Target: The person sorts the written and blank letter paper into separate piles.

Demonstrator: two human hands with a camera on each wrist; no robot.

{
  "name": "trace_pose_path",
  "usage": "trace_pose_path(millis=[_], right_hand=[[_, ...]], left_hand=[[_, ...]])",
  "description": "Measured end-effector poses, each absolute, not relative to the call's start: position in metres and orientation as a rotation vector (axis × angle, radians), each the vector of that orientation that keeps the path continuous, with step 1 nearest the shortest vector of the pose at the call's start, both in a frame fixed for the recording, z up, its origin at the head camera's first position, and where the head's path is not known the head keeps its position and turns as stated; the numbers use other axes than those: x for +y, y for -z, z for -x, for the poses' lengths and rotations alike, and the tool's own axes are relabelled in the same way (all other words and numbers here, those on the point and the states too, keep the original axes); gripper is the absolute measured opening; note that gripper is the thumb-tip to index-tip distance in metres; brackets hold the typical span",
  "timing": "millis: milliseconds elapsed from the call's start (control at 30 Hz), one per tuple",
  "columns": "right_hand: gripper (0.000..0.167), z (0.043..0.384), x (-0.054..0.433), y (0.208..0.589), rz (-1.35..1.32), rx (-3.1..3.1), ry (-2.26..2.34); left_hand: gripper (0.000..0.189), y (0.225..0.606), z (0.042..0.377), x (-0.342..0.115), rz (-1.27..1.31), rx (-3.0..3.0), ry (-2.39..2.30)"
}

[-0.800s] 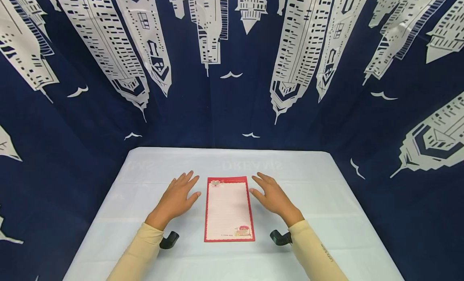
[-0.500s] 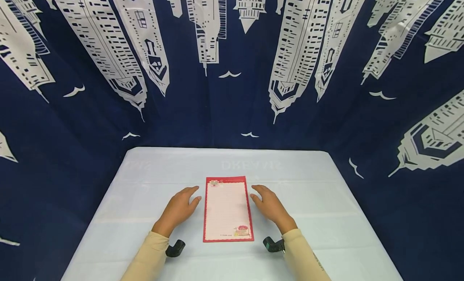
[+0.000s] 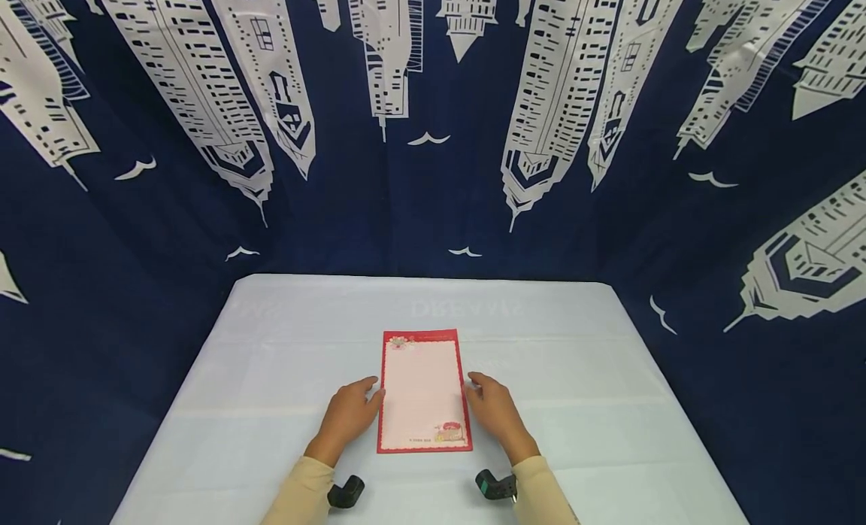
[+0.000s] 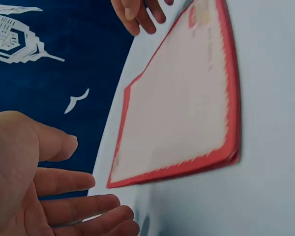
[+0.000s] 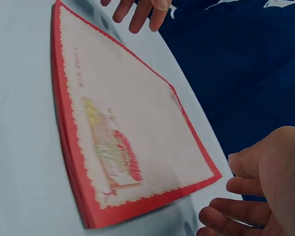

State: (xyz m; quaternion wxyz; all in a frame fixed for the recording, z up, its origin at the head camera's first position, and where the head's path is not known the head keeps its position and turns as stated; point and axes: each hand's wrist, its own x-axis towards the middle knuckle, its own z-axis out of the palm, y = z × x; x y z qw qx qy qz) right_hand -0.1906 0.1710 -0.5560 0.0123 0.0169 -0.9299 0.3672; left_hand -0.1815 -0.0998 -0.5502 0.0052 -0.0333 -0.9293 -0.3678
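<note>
A notepad (image 3: 422, 393) with a red border and a pale, faintly lined page lies flat on the white table, a flower printed at its top left and a small picture at its bottom right. My left hand (image 3: 350, 414) is beside its left edge, thumb nearly at the border. On the opposite side, my right hand (image 3: 499, 412) is close to the right edge, fingers slightly bent. Both wrist views show the notepad's thick side and relaxed fingers around no object, with the left hand (image 4: 19, 177) and right hand (image 5: 275, 182) just off its edges.
A white cloth covers the table (image 3: 575, 344), with faint mirrored lettering near its far edge. Behind it hangs a navy curtain (image 3: 419, 209) printed with white buildings and birds. Black wrist devices, one on the left (image 3: 346, 493) and one on the right (image 3: 495, 485), sit by the sleeves.
Both hands have drawn back toward the near side and inward to the notepad's edges. Their spread fingers have become more bent. The notepad stays in place on the table.
</note>
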Motion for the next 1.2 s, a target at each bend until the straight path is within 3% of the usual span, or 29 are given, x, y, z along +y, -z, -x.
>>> trace_pose_path(millis=[933,1200], right_hand=[[0.044,0.167,0.153,0.564,-0.001,-2.936,-1.17],[0.029,0.172,0.156,0.57,0.056,-2.758,-1.31]], left_hand=[[0.037,0.567,0.155,-0.075,0.064,-2.85,1.076],[0.026,0.571,0.158,-0.073,0.1,-2.606,1.163]])
